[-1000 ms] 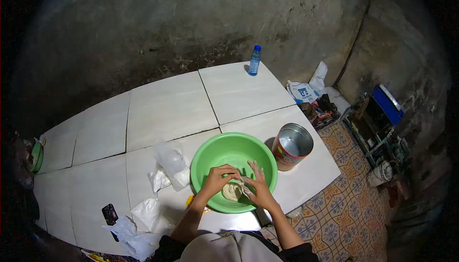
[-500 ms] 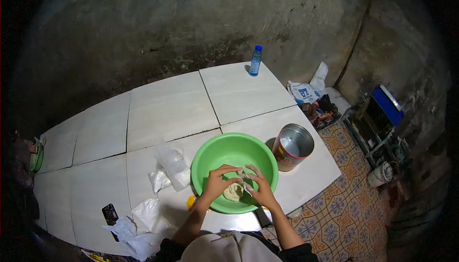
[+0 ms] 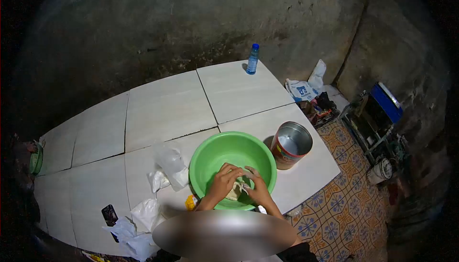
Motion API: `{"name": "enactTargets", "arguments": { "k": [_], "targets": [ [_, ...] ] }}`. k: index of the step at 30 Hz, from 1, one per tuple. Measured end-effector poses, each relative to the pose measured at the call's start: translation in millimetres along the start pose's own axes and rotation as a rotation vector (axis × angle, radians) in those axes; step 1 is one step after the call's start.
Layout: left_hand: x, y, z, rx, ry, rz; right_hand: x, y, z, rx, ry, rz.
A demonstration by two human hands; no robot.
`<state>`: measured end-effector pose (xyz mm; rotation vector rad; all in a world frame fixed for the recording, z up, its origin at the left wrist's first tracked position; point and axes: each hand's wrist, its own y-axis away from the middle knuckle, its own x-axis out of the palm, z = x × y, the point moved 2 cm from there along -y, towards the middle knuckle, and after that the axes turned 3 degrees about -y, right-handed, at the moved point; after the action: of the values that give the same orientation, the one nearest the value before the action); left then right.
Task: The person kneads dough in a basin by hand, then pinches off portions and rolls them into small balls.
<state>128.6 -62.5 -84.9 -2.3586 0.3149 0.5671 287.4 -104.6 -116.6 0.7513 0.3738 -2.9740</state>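
Around the dough (image 3: 234, 194), hands (image 3: 222, 182) (image 3: 258, 191) have drawn closer together.

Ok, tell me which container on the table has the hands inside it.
The wide green basin: the left hand and right hand are both in it, close to the dough. The metal tin and blue-capped bottle have no hand in them.

A soft-looking, cream-coloured lump of dough (image 3: 234, 194) is seen inside a round green basin (image 3: 224, 148), toward the near side, and is partly hidden by the left hand (image 3: 224, 181) and the right hand (image 3: 258, 188) (its full outline cannot be made out). The basin, wide-mouthed with smooth, sloping walls, is set upright on the white tabletop (image 3: 167, 114).
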Motion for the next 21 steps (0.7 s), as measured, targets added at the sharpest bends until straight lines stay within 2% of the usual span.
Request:
{"name": "enactTargets", "arguments": {
  "k": [1,2,5,6,8,9,10,12,14,17,21],
  "targets": [
    [-1,2,0,-0.116,0.095,-0.043,0,-2,-4,0.022,-0.038,-0.047],
    [-2,2,-1,-0.117,0.095,-0.040,0,-4,-9,0.043,-0.077,-0.093],
    [-9,-2,-5,-0.336,0.195,0.049,4,-7,-21,0.104,-0.262,-0.165],
    [-4,1,-1,-0.339,0.192,0.046,6,-8,-24,0.130,-0.343,-0.214],
    [15,11,16,-0.542,0.555,-0.011,3,-10,-10,0.089,-0.231,-0.234],
    [21,15,24,-0.671,0.572,0.021,1,-9,-2,0.040,-0.147,-0.258],
    [22,14,20,-0.671,0.573,0.023,0,-9,5,-0.008,-0.064,-0.281],
    [25,14,12,-0.638,0.668,0.040,1,-12,13,0.030,-0.024,-0.273],
    [30,16,13,-0.658,0.750,0.018,1,-12,18,-0.050,0.128,-0.321],
    [37,21,19,-0.754,0.876,-0.044,1,-12,18,-0.072,0.179,-0.342],
    [39,22,11,-0.715,0.709,-0.059,3,-11,25,-0.116,0.304,-0.368]
  ]
}}
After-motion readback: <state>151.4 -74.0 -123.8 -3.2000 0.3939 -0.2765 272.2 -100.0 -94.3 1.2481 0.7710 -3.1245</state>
